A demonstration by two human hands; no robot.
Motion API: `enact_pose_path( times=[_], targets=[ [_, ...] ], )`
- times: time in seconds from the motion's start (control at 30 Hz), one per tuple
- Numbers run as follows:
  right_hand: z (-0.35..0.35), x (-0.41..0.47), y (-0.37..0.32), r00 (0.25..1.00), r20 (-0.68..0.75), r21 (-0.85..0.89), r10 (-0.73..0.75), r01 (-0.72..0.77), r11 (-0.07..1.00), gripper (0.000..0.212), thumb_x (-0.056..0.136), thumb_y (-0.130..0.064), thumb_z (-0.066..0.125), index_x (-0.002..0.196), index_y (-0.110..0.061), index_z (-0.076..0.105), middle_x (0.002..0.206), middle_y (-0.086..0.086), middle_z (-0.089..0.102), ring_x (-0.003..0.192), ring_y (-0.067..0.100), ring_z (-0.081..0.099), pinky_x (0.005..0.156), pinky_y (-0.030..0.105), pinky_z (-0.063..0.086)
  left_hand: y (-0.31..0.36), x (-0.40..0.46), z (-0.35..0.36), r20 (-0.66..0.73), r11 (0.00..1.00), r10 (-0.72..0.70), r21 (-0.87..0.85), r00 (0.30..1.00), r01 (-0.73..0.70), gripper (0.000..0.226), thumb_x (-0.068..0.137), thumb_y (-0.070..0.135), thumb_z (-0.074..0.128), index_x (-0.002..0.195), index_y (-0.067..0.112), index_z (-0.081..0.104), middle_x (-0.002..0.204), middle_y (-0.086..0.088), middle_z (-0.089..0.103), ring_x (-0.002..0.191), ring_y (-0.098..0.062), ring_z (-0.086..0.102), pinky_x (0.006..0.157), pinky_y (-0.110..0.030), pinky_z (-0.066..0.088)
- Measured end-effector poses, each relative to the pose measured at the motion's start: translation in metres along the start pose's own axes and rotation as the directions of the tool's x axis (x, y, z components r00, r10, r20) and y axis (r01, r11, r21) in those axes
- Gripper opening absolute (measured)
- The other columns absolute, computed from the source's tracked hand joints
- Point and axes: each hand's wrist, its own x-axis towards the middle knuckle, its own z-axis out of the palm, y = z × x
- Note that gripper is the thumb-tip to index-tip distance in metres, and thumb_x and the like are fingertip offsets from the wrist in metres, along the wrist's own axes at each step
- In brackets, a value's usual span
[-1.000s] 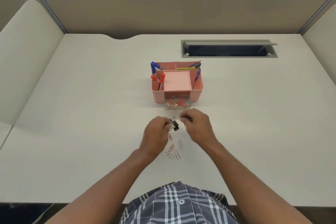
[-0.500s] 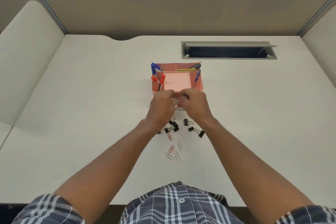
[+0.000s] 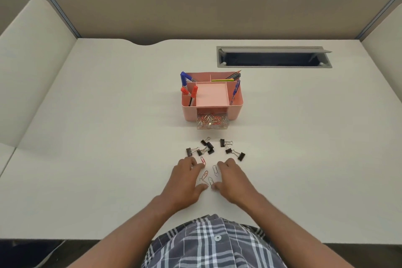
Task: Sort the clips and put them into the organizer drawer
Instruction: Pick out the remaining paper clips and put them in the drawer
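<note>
Just beyond both hands (image 3: 214, 178), binder clips (image 3: 210, 148) front the drawer (image 3: 212, 123).

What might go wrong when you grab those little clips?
The left hand and right hand bracket several loose paper clips lying flat on the desk; some may slip away. The black binder clips lie close, so one might get mixed in. The clear drawer already looks full and might spill.
</note>
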Motion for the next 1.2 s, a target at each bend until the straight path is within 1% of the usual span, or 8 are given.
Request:
enact_pose_path(
  times=[0.13, 0.3, 0.43, 0.53, 0.73, 0.83, 0.93, 1.2],
  targets=[
    [0.021, 0.002, -0.004, 0.990, -0.094, 0.007, -0.104, 0.105, 0.994, 0.037, 0.088, -0.025, 0.066, 0.119, -0.011, 0.051, 0.118, 0.007, 0.045, 0.105, 0.024, 0.050, 0.086, 0.029, 0.043, 0.003, 0.006, 0.005, -0.083, 0.999, -0.030, -0.028, 0.996, 0.028, 0.051, 0.088, 0.035, 0.065, 0.132, 0.014, 0.052, 0.118, -0.005, 0.048, 0.107, -0.023, 0.046, 0.093, -0.032, 0.043],
    [0.021, 0.015, -0.003, 0.964, -0.196, -0.011, -0.178, 0.179, 0.984, 0.013, 0.092, -0.010, 0.056, 0.103, -0.009, 0.061, 0.104, 0.007, 0.053, 0.094, 0.025, 0.051, 0.073, 0.029, 0.038, 0.006, 0.016, 0.010, -0.170, 0.999, -0.026, -0.028, 0.985, 0.022, 0.028, 0.087, 0.019, 0.068, 0.113, 0.009, 0.062, 0.102, -0.007, 0.053, 0.089, -0.025, 0.051, 0.077, -0.034, 0.048],
    [0.018, 0.022, 0.000, 0.958, -0.231, -0.019, -0.170, 0.170, 0.985, 0.014, 0.087, 0.000, 0.053, 0.093, -0.008, 0.064, 0.097, 0.008, 0.054, 0.090, 0.026, 0.051, 0.071, 0.033, 0.041, 0.010, 0.024, 0.011, -0.183, 0.999, -0.044, -0.031, 0.982, 0.039, 0.012, 0.088, 0.012, 0.062, 0.099, 0.012, 0.062, 0.098, -0.005, 0.051, 0.087, -0.024, 0.050, 0.073, -0.031, 0.045],
    [0.014, 0.024, 0.003, 0.957, -0.240, -0.005, -0.165, 0.169, 0.986, 0.012, 0.090, -0.002, 0.053, 0.093, -0.006, 0.064, 0.098, 0.009, 0.055, 0.091, 0.026, 0.051, 0.073, 0.034, 0.041, 0.011, 0.027, 0.011, -0.172, 0.998, -0.054, -0.022, 0.984, 0.051, 0.003, 0.088, 0.011, 0.060, 0.091, 0.012, 0.062, 0.095, -0.004, 0.051, 0.086, -0.025, 0.050, 0.073, -0.033, 0.046],
    [0.012, 0.024, 0.006, 0.963, -0.236, 0.028, -0.129, 0.139, 0.990, 0.013, 0.092, -0.006, 0.051, 0.094, -0.007, 0.064, 0.100, 0.008, 0.054, 0.094, 0.026, 0.052, 0.074, 0.031, 0.040, 0.011, 0.026, 0.010, -0.179, 0.999, -0.052, -0.023, 0.982, 0.048, 0.022, 0.088, 0.014, 0.065, 0.109, 0.011, 0.059, 0.102, -0.006, 0.056, 0.091, -0.025, 0.052, 0.077, -0.032, 0.045],
    [0.010, 0.024, 0.008, 0.976, -0.189, 0.028, -0.105, 0.112, 0.993, 0.015, 0.092, -0.010, 0.053, 0.104, -0.008, 0.063, 0.108, 0.007, 0.052, 0.099, 0.025, 0.052, 0.079, 0.031, 0.042, 0.009, 0.027, 0.011, -0.166, 0.999, -0.043, -0.005, 0.985, 0.043, 0.010, 0.089, 0.012, 0.062, 0.099, 0.012, 0.063, 0.093, -0.004, 0.054, 0.085, -0.025, 0.051, 0.069, -0.031, 0.043],
    [0.012, 0.022, 0.009, 0.980, -0.146, -0.032, -0.137, 0.134, 0.991, 0.024, 0.090, -0.008, 0.056, 0.114, -0.009, 0.059, 0.113, 0.007, 0.050, 0.102, 0.025, 0.050, 0.083, 0.033, 0.045, 0.007, 0.028, 0.014, -0.159, 0.999, -0.036, 0.013, 0.987, 0.038, 0.005, 0.089, 0.008, 0.060, 0.092, 0.012, 0.061, 0.089, -0.003, 0.053, 0.082, -0.024, 0.049, 0.067, -0.030, 0.040],
    [0.013, 0.027, 0.012, 0.976, -0.136, -0.051, -0.168, 0.162, 0.985, 0.014, 0.090, -0.007, 0.056, 0.101, -0.010, 0.064, 0.107, 0.008, 0.052, 0.098, 0.026, 0.051, 0.080, 0.035, 0.046, 0.010, 0.030, 0.013, -0.126, 0.999, -0.034, 0.034, 0.991, 0.039, 0.006, 0.091, 0.007, 0.054, 0.089, 0.012, 0.054, 0.093, -0.005, 0.054, 0.086, -0.024, 0.047, 0.072, -0.034, 0.041]
  ],
)
